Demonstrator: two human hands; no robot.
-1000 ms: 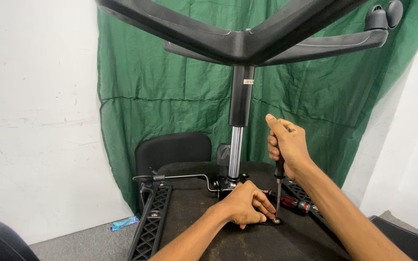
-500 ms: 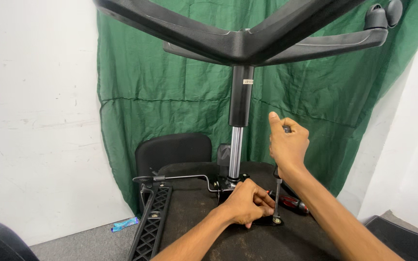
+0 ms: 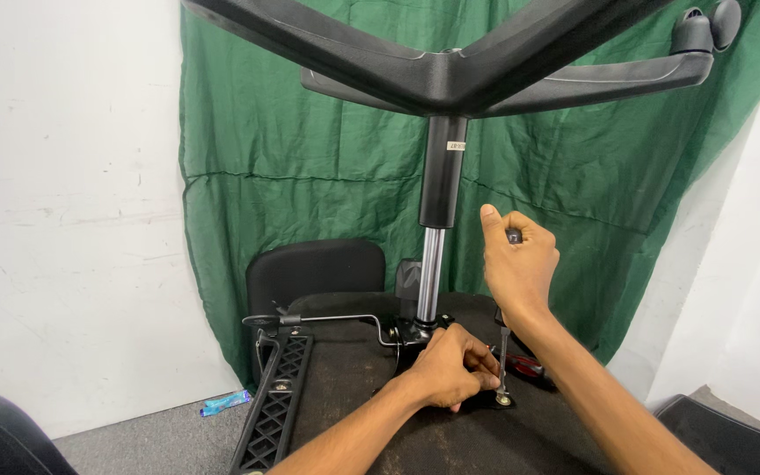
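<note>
Screwdriver [image 3: 504,356], upright just right of centre in the frame, stands with its thin metal shaft on a bolt [image 3: 505,400] at the bottom centre, on the underside of an overturned office chair seat [image 3: 354,387]. Right hand [image 3: 517,264] is wrapped in a closed fist around the tool's handle, thumb pointing up. Compared with a second ago, this fist has turned on the handle, with the knuckles now facing more toward the camera. Left hand [image 3: 452,365] stays low beside the shaft, fingers curled together and pinching near the tip. A chrome gas cylinder [image 3: 431,281] rises at centre to the black star-shaped chair base [image 3: 450,75] across the top. A black armrest [image 3: 274,400] lies lower left, before a green cloth [image 3: 310,158] backdrop.
</note>
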